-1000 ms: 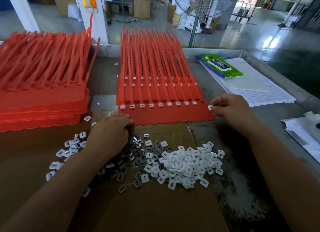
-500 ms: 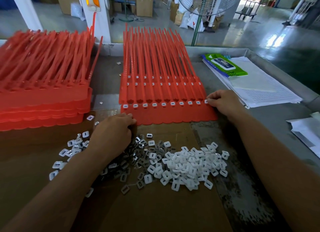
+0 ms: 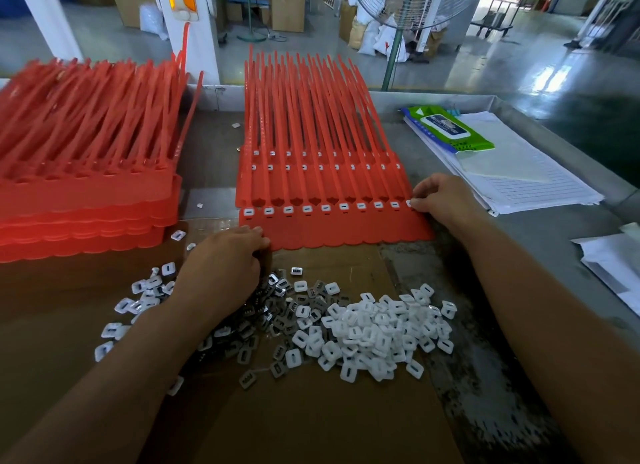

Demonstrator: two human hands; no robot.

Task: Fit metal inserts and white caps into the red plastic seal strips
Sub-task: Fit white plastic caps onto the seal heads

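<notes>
White cap (image 3: pixel 410 203) pinched in the curled fingertips of the right hand (image 3: pixel 441 200), held at the three-o'clock end of the nearest row of fitted caps on the red seal strips (image 3: pixel 332 173). Rest of that row already capped, running off toward nine o'clock, with two further capped rows behind at twelve. Left hand (image 3: pixel 225 266) knuckles-up at seven o'clock of the strips, just beside their scalloped near edge, fingers curled down into the heap of dark metal inserts (image 3: pixel 284 311). Fingertips hidden there, so no telling whether anything is held. Loose white caps (image 3: pixel 381 328) heaped at three o'clock of the inserts, touching them, with a few more scattered at nine o'clock of the left wrist. Both heaps on a brown cardboard sheet (image 3: pixel 311 411) laid over the grey metal counter (image 3: pixel 526 256). Second stack of red strips (image 3: pixel 86 186) at nine o'clock, apart from the first. Lined papers (image 3: pixel 540 183) at two o'clock of the right hand, with a green packet (image 3: pixel 446 131) lying on top.
</notes>
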